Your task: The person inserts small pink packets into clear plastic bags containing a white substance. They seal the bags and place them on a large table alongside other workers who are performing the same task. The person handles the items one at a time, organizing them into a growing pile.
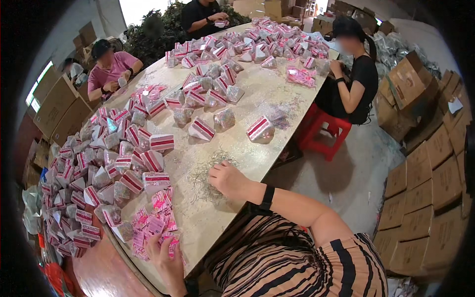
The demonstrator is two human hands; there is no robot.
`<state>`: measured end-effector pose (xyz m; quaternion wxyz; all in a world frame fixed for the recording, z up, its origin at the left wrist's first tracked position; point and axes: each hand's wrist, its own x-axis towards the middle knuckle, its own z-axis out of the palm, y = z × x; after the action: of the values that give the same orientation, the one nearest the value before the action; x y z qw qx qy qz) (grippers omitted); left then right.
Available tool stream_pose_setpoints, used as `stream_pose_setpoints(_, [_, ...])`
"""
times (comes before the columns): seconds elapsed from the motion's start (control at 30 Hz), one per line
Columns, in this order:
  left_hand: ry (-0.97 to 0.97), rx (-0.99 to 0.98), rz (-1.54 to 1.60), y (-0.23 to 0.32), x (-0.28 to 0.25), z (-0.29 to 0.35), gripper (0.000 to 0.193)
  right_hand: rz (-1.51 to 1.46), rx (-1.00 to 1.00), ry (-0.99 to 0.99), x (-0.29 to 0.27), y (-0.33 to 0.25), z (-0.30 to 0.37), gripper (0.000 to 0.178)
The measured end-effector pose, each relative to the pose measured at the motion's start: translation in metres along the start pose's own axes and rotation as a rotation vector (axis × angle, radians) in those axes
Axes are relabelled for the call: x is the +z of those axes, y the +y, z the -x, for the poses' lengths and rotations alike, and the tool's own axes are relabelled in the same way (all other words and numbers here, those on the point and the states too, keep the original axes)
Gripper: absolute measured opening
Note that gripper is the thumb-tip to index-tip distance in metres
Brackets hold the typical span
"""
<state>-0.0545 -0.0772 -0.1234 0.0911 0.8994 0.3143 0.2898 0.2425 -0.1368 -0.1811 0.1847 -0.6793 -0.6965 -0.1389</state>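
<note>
My left hand is at the near edge of the table, over a heap of small pink printed cards. Its fingers are bent round a pink card. My right hand is further in on the tabletop, fingers curled down into a loose pile of thin silvery ties. The fingertips are partly hidden there, and they look pinched on the ties. Left of both hands lie many wedge-shaped, cake-slice-like pieces, white with dark pink stripes and clear glittery wrapping.
More wedges are spread along the long pale table. Co-workers sit at the left and right; another is at the far end. A red stool and stacked cardboard boxes are on the right.
</note>
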Motion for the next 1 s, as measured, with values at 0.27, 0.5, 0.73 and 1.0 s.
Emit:
stream_pose_setpoints(0.27, [-0.04,-0.053,0.047,-0.003,0.0,0.004,0.022,-0.356,0.139,0.275,-0.016,0.002,-0.009,0.005])
stream_pose_setpoints(0.5, [0.035,0.014,0.021,0.0,0.003,-0.005,0.021,-0.332,0.121,0.384,-0.042,0.007,-0.01,0.008])
stream_pose_setpoints(0.73, [0.019,-0.085,0.017,-0.007,-0.005,0.0,0.023,-1.095,0.47,0.331,-0.042,-0.016,-0.011,0.008])
stream_pose_setpoints(1.0, [0.016,-0.178,0.267,0.003,0.003,0.0,0.026,-1.76,0.602,-0.035,-0.031,-0.108,-0.028,0.013])
